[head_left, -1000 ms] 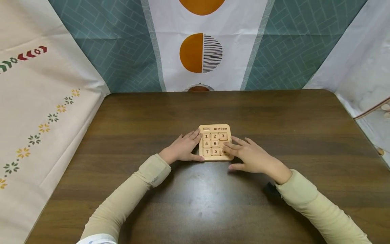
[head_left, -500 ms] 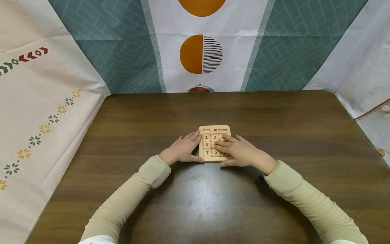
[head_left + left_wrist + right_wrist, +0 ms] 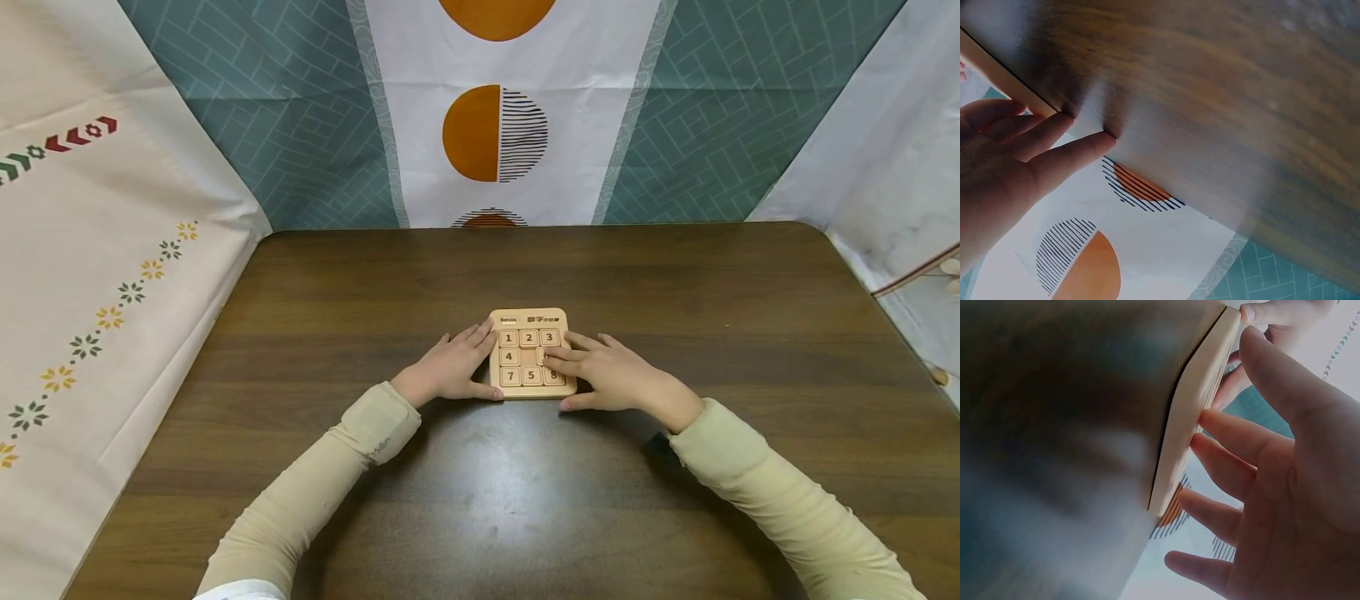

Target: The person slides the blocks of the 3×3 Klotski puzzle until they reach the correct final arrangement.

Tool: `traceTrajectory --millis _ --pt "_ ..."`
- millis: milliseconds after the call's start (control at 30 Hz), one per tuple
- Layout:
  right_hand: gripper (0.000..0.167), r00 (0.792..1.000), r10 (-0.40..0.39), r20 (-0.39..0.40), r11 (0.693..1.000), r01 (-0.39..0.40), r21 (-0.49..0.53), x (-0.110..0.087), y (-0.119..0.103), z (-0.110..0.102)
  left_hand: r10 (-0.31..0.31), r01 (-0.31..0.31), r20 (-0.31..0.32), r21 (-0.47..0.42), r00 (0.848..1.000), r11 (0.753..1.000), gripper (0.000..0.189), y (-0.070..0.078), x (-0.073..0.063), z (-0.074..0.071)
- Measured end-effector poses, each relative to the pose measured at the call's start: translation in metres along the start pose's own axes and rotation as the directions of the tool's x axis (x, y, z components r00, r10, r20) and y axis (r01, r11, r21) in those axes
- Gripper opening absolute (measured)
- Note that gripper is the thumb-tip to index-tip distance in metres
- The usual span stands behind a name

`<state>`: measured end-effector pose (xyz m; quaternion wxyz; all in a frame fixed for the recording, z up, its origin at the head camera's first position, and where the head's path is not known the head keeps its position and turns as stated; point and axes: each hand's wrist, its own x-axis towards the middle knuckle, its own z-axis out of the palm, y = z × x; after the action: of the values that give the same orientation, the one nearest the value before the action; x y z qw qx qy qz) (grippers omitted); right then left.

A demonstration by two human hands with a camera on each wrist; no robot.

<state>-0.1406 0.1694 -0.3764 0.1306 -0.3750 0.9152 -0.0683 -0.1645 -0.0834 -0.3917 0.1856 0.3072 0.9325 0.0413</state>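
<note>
A wooden number slide puzzle [image 3: 513, 318] lies flat on the brown table. Tiles 1, 2 and 3 fill its top row, 7, 5 and 8 the bottom one. In the middle row, tile 4 [image 3: 508, 357] is at the left, the centre slot is vacant, and a tile [image 3: 542, 357] at the right is partly hidden by fingers. My left hand [image 3: 450, 364] steadies the puzzle's left side with extended fingers, thumb at the near corner. Fingertips of my right hand [image 3: 618, 377] touch the right-hand middle tile; the right wrist view shows those fingers spread over the puzzle's edge [image 3: 1179, 425].
The wooden table [image 3: 360, 275] extends around the puzzle on every side. Behind it hangs a teal and white cloth [image 3: 420, 196] with orange circles. A pale cloth with flower patterns [image 3: 150, 333] hangs at the left, and a whitish one [image 3: 885, 200] at the right.
My right hand first reached left to tile 6 in the centre, then drew back right; the tile slid into the right slot, leaving the centre vacant. My left hand stayed put.
</note>
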Motion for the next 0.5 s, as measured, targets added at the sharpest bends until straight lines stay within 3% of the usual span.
traceTrajectory --millis 267,500 --pt "0.068 1.000 -0.003 0.006 1.000 0.003 -0.005 -0.006 0.005 0.000 0.004 -0.004 0.000 0.005 1.000 1.000 0.099 -0.001 0.001 0.000" --pt "0.067 0.999 -0.050 -0.010 0.998 0.049 -0.041 -0.009 -0.005 0.001 0.002 -0.002 -0.002 0.012 1.000 1.000 0.099 -0.001 0.001 0.002"
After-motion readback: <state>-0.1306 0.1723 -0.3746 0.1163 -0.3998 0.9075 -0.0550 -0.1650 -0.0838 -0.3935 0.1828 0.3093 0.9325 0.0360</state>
